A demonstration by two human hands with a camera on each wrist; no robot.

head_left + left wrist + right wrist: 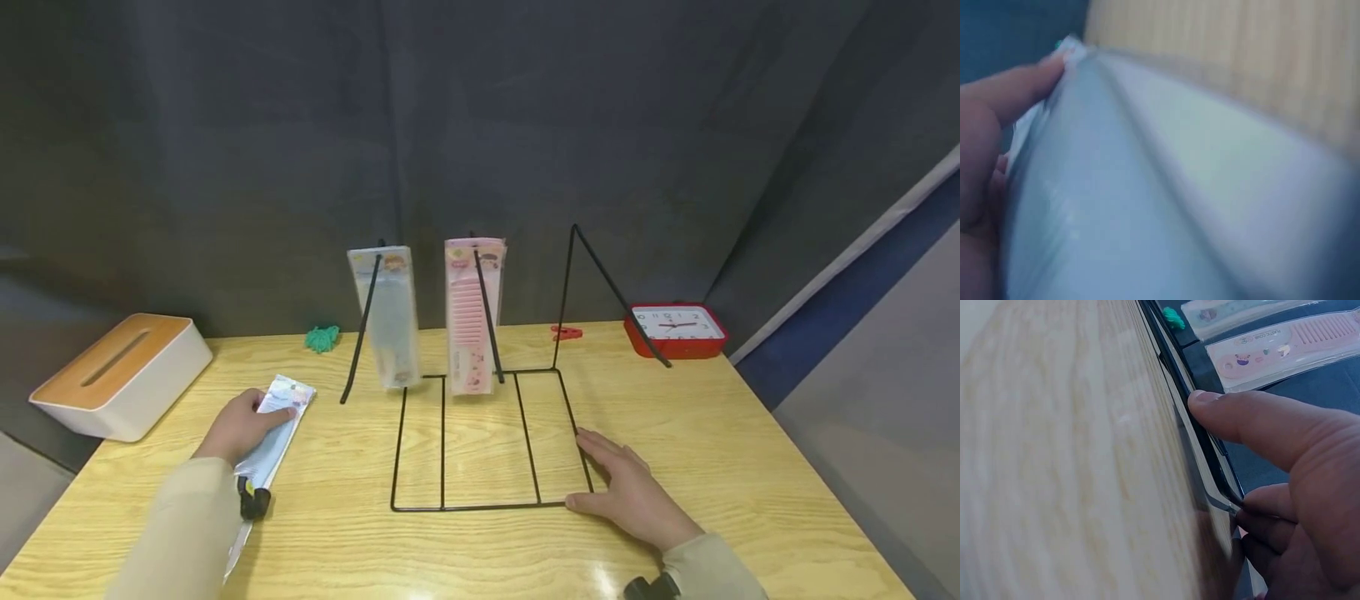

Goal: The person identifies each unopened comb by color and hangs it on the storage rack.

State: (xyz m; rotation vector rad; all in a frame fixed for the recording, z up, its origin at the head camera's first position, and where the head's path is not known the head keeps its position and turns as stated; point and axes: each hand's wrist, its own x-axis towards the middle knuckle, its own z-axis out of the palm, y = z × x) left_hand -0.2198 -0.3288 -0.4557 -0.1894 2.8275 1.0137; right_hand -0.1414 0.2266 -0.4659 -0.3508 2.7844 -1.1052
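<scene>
Dark grey curtains are hanging behind a pale wooden table, which is carrying everything else. Standing across its middle is a black wire rack, its flat base frame lying on the wood and its slanted prongs rising at the far side. The right hand is resting at the near right corner of that base, fingers stretched out nearly straight along the side wire and the thumb lying along the front wire; the right wrist view is showing the thumb pressing against the wire, not curling round it. Beyond this hand, a pink comb pack and a pale blue comb pack are hanging on two prongs, just beside each other. Well to the left of the rack, the left hand is gripping a third pale blue packet near its far end, the thumb lying on top and the fingers curling under the edge, the packet lying slantwise on the table. Further left of that hand a white tissue box with a wooden lid is sitting; at the far right corner a red clock is lying, with a red clip and a green tangle of cord near the far edge
</scene>
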